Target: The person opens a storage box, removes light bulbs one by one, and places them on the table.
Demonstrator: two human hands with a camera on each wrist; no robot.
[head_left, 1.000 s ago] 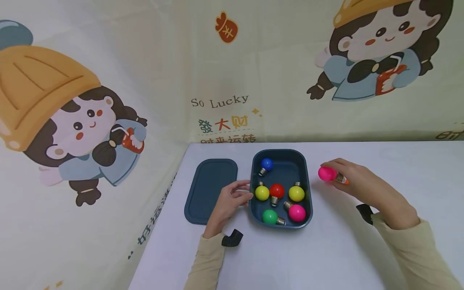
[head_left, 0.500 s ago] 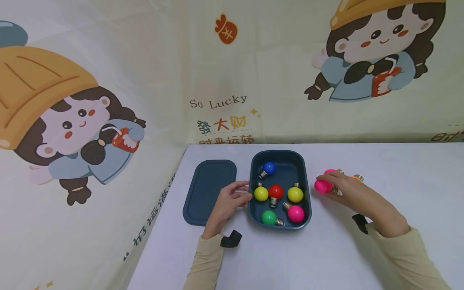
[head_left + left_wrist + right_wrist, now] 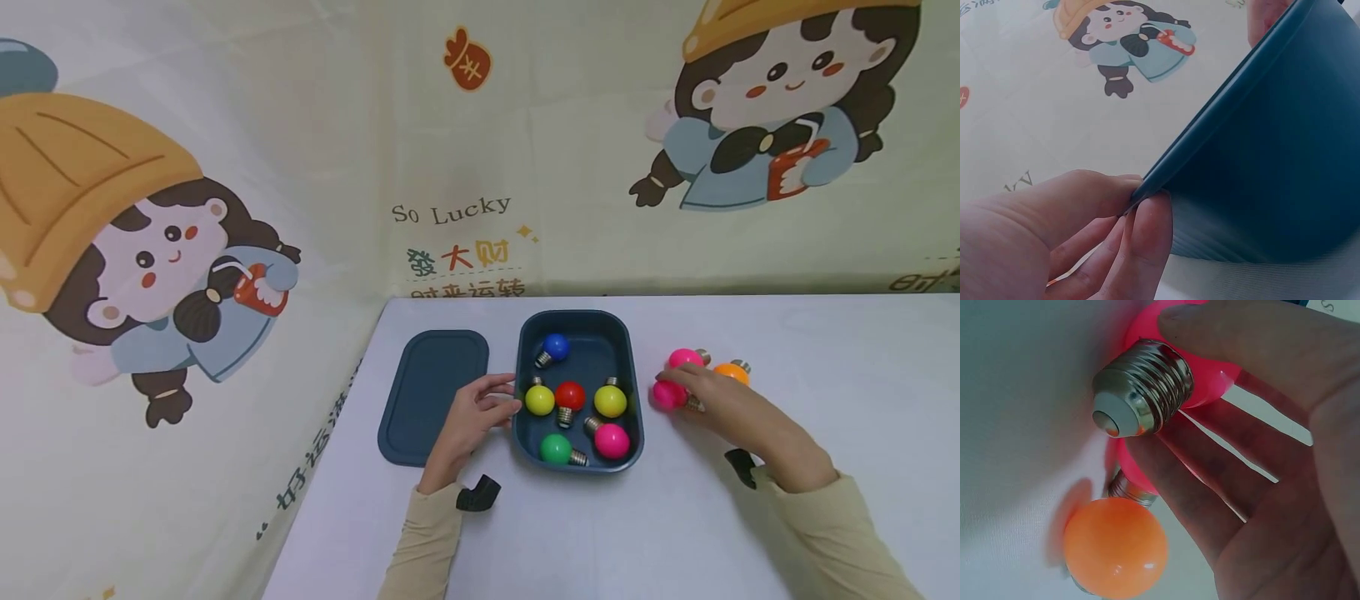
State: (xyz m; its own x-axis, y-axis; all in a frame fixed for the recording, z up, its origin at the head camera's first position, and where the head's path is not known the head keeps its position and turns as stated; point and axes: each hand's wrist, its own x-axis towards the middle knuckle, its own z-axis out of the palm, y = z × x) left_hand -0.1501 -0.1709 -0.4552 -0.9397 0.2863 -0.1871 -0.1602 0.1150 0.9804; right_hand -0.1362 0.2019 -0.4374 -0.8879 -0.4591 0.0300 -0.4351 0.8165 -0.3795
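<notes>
Pink bulb lies on the white table just right of the dark blue box, and your right hand grips it with curled fingers; the right wrist view shows its metal screw base. A second pink bulb and an orange bulb sit just beside it, partly hidden by your hand. Your left hand pinches the box's left rim. Inside the box are six bulbs: blue, two yellow, red, green, pink. The lid lies left of the box.
</notes>
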